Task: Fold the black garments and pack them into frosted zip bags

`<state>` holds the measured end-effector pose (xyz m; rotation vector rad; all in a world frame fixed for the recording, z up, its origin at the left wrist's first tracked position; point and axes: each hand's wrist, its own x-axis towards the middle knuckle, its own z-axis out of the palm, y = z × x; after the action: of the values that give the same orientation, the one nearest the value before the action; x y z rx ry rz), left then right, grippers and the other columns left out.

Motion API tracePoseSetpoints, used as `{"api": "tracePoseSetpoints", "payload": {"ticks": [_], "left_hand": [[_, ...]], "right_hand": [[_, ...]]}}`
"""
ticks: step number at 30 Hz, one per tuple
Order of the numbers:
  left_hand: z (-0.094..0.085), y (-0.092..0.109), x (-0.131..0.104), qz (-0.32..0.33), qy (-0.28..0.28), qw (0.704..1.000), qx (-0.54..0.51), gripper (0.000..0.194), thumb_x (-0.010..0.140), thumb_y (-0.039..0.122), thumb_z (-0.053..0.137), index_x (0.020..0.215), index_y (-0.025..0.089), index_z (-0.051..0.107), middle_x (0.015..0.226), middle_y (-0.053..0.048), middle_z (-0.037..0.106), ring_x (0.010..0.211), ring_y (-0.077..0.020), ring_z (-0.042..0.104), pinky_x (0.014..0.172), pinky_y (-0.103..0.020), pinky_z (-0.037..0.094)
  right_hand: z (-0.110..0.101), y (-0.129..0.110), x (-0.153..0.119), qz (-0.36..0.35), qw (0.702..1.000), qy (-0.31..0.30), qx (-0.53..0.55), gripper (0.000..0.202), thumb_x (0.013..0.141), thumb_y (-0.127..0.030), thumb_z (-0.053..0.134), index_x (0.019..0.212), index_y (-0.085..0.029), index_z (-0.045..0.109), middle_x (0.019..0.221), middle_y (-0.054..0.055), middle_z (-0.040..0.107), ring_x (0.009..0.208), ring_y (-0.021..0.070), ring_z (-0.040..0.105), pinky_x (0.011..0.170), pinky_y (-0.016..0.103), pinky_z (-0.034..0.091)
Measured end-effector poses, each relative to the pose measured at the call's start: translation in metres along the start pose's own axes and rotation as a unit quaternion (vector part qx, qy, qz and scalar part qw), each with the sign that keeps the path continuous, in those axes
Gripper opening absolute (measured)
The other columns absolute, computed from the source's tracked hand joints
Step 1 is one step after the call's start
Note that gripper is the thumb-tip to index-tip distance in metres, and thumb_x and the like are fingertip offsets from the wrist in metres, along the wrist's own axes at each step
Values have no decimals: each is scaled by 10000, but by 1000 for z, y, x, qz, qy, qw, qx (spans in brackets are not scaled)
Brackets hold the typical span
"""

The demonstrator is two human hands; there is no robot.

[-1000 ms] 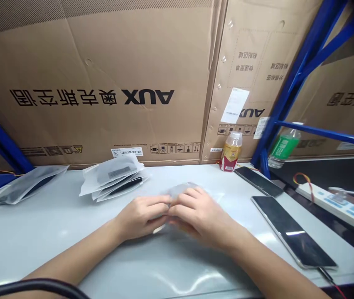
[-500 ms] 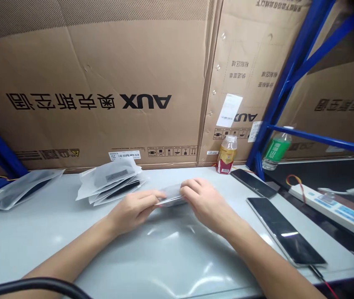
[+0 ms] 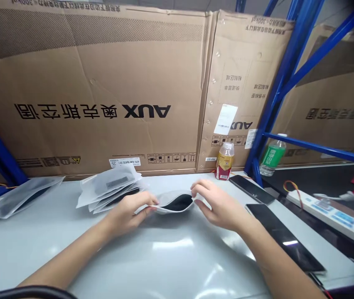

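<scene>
Between my two hands is a frosted plastic bag (image 3: 171, 200), its mouth spread apart toward me with a dark inside; what it holds I cannot make out. My left hand (image 3: 136, 209) pinches the left corner of the mouth between thumb and fingers. At the right corner, my right hand (image 3: 213, 202) grips the edge with thumb and curled fingers. A fanned stack of similar frosted bags (image 3: 110, 185) with dark contents lies just beyond my left hand. Another frosted bag (image 3: 19, 197) rests at the table's far left.
Two dark phones, one smaller (image 3: 251, 189) and one larger (image 3: 284, 236) with a cable, lie at the right. A red-yellow bottle (image 3: 224, 161) stands by the cardboard box (image 3: 102, 83). Beyond the blue rack (image 3: 275, 112) are a green-labelled bottle (image 3: 273, 158) and a power strip (image 3: 333, 220).
The bag's mouth, nearly flat before, now gapes apart between my hands. My right hand has shifted slightly right. The camera view has tilted up a little.
</scene>
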<state>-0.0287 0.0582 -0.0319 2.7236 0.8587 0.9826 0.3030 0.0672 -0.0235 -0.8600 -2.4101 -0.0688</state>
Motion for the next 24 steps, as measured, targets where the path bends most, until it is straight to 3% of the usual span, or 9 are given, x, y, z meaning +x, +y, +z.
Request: {"api": "tracePoseSetpoints", "payload": {"ticks": [5,7,10,12,15,17,19,21,24], "left_hand": [[6,7,-2,-26,-7,1000,-5,143,1070,219,526,983,205,638,1101,-66,758,983,-199,727,865,-292,576],[8,9,-2,-27,-7,1000,-5,142,1065,228,550,946,206,624,1127,-75,752,1008,-199,723,878,-295,573],[14,12,-2,-20,-15,1000,5,124,1056,227,562,956,215,636,1208,-86,739,1082,-209,719,930,-315,576],[22,13,-2,-13,-33,999,24,147,1012,254,631,1154,229,658,1346,-109,702,1214,-254,690,1027,-376,564],[37,12,0,-19,-59,997,44,633,956,268,691,1545,242,458,1514,-133,616,1354,-311,626,1118,-454,526],[43,12,3,-23,-77,996,34,651,992,240,623,1601,256,394,1487,-107,649,1304,-286,669,1081,-413,547],[45,13,9,-24,-100,995,18,479,1031,204,534,1505,266,518,1338,-59,743,1168,-242,737,1016,-353,565],[44,14,14,-24,-116,993,13,301,1035,185,491,1257,260,679,1076,-11,804,948,-206,771,922,-317,576],[40,14,19,-27,-121,992,27,215,1009,195,516,941,240,715,802,22,763,710,-176,716,811,-300,568]], "right_hand": [[16,-25,5,-43,999,-8,13,305,1010,-117,546,1245,-254,685,1387,119,650,1218,280,594,1015,477,523],[24,-28,7,-24,1000,-15,-6,343,1006,-224,641,1348,-222,660,1484,163,607,1272,342,569,1024,556,522],[32,-25,9,5,999,-29,-29,305,911,-249,793,1196,-159,735,1519,219,582,1304,433,552,1001,633,532],[34,-22,10,2,999,-31,-21,115,936,-139,728,1041,-165,767,1454,201,636,1278,398,584,1001,598,550],[24,-21,8,-33,999,-38,19,188,977,-83,636,1022,-211,766,1447,112,651,1302,279,590,1068,464,551],[10,-20,5,-54,994,-44,79,234,978,-75,628,1089,-232,760,1484,80,626,1372,242,545,1118,414,526],[-5,-17,2,-59,987,-47,144,266,985,-85,629,1146,-249,760,1497,75,615,1426,246,500,1161,435,493],[-20,-12,-2,-51,979,-53,193,249,1002,-141,647,1180,-267,768,1487,79,622,1436,260,494,1180,469,470],[-33,-1,-5,-39,965,-63,250,221,1017,-249,675,1208,-283,780,1464,91,646,1412,274,535,1168,490,472]]}}
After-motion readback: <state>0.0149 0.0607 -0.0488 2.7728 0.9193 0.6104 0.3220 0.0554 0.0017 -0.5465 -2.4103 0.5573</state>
